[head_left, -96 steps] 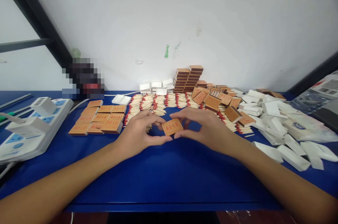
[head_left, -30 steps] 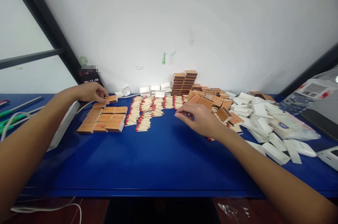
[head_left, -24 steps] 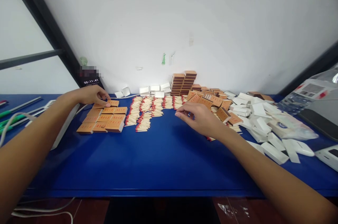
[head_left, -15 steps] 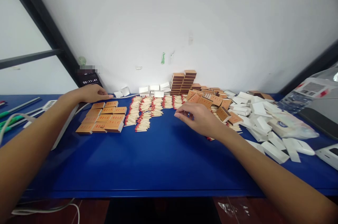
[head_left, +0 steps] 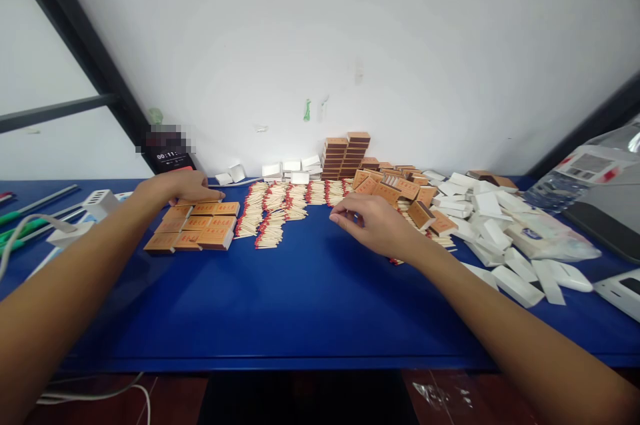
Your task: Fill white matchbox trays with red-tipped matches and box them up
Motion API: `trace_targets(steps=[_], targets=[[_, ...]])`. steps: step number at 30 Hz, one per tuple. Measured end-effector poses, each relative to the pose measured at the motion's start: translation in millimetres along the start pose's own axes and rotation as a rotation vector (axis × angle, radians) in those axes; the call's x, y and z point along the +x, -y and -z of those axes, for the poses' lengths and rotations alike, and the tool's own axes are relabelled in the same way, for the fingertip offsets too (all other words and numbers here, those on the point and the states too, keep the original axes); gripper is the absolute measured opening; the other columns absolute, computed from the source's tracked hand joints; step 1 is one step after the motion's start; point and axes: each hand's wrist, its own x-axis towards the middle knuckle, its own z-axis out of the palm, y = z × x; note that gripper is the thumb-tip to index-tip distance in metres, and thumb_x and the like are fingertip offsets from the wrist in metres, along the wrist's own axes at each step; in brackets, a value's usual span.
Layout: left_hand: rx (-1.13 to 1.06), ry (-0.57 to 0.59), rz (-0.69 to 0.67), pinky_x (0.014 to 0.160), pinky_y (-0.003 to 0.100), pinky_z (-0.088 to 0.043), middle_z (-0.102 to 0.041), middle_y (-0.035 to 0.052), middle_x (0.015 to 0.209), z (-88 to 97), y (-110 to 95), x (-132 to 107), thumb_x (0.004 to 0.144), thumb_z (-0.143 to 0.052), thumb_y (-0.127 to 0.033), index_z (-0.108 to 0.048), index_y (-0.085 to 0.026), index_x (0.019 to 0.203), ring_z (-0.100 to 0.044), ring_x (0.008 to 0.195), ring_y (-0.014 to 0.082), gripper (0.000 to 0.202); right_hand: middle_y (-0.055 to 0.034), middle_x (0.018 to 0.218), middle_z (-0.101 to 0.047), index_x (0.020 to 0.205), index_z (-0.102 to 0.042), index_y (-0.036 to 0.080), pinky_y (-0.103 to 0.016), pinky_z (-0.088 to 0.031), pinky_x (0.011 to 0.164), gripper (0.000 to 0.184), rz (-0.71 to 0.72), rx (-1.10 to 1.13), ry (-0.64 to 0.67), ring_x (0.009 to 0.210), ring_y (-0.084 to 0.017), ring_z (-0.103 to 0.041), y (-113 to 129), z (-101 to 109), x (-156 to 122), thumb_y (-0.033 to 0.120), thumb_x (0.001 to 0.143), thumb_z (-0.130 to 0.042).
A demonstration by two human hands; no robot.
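Observation:
My left hand (head_left: 179, 186) lies flat, fingers stretched, on the back row of a grid of orange matchboxes (head_left: 200, 228) at the left of the blue table (head_left: 300, 305). It holds nothing. My right hand (head_left: 373, 223) hovers low near the table's middle, fingers loosely curved and empty. Its fingertips are close to the rows of red-headed matches (head_left: 280, 206), and a loose pile of orange box sleeves (head_left: 400, 193) lies just behind it.
A tall stack of orange boxes (head_left: 346, 155) stands against the wall, with white inner trays (head_left: 295, 170) beside it. More white trays (head_left: 493, 219) and a plastic bag (head_left: 557, 238) spread at the right. A white power strip (head_left: 93, 203), cables and a timer display (head_left: 170, 158) are at the left.
Both hands held one matchbox in front of me. My left hand carried it to the back of the grid, set it down, and now rests flat there. My right hand stayed still.

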Motion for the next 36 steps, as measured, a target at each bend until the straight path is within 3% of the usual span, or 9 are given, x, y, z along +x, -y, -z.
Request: trace_targets(steps=[3,7,13,22,27,30,36], targets=[[0.047,-0.059,-0.067,0.071,0.040,-0.056,-0.079,0.0198,0.107,0.0,2,3,0.061,-0.064,-0.095,-0.081,-0.018,0.098,-0.073,0.090,0.0365,0.087,-0.0076,0.092,-0.076,0.097,-0.075,0.020,-0.034,-0.049,0.074,0.022,-0.005,0.004,0.007,0.082,-0.021,-0.067,0,0,0,0.033,0.106,-0.059],[0.084,-0.162,-0.162,0.085,0.043,-0.053,-0.078,0.0208,0.114,1.7,0,0,0.074,-0.051,-0.092,-0.083,-0.017,0.107,-0.072,0.101,0.0393,0.088,-0.0078,0.093,-0.076,0.098,-0.075,0.020,-0.035,-0.049,0.075,0.023,-0.015,0.014,0.015,0.083,-0.021,-0.067,-2,-1,0,0.034,0.106,-0.059],[0.083,-0.138,-0.169,0.083,0.041,-0.050,-0.080,0.0170,0.101,6.8,-2,-9,0.081,-0.038,-0.090,-0.083,-0.017,0.102,-0.073,0.096,0.0375,0.088,-0.0072,0.090,-0.076,0.096,-0.075,0.020,-0.035,-0.049,0.075,0.022,-0.008,0.004,0.021,0.082,-0.021,-0.067,-2,-2,0,0.031,0.106,-0.059],[0.020,-0.142,-0.251,0.086,0.036,-0.050,-0.079,0.0141,0.120,-2.9,-16,-28,0.077,-0.054,-0.092,-0.079,-0.021,0.114,-0.072,0.108,0.0338,0.084,-0.0065,0.089,-0.076,0.095,-0.074,0.020,-0.035,-0.048,0.075,0.021,-0.005,-0.010,0.025,0.081,-0.021,-0.067,-2,-2,0,0.032,0.106,-0.060],[0.079,-0.162,-0.286,0.094,0.037,-0.051,-0.073,0.0165,0.137,-7.3,-28,-32,0.072,-0.054,-0.094,-0.072,-0.019,0.133,-0.068,0.122,0.0361,0.098,-0.0063,0.088,-0.075,0.096,-0.074,0.020,-0.034,-0.047,0.074,0.021,-0.016,-0.017,0.035,0.082,-0.022,-0.067,-2,-2,0,0.031,0.106,-0.060],[0.104,-0.154,-0.288,0.096,0.037,-0.051,-0.071,0.0188,0.140,-9.0,-27,-27,0.067,-0.059,-0.093,-0.071,-0.017,0.136,-0.067,0.125,0.0376,0.103,-0.0063,0.089,-0.075,0.096,-0.075,0.020,-0.034,-0.047,0.074,0.020,-0.023,-0.014,0.038,0.082,-0.021,-0.067,-2,-2,0,0.030,0.105,-0.060],[0.089,-0.125,-0.301,0.095,0.037,-0.051,-0.072,0.0176,0.138,-8.6,-27,-25,0.071,-0.057,-0.092,-0.071,-0.018,0.136,-0.068,0.122,0.0360,0.099,-0.0062,0.088,-0.076,0.095,-0.075,0.020,-0.035,-0.047,0.074,0.020,-0.013,-0.022,0.025,0.082,-0.022,-0.067,-1,-1,0,0.029,0.105,-0.060]])
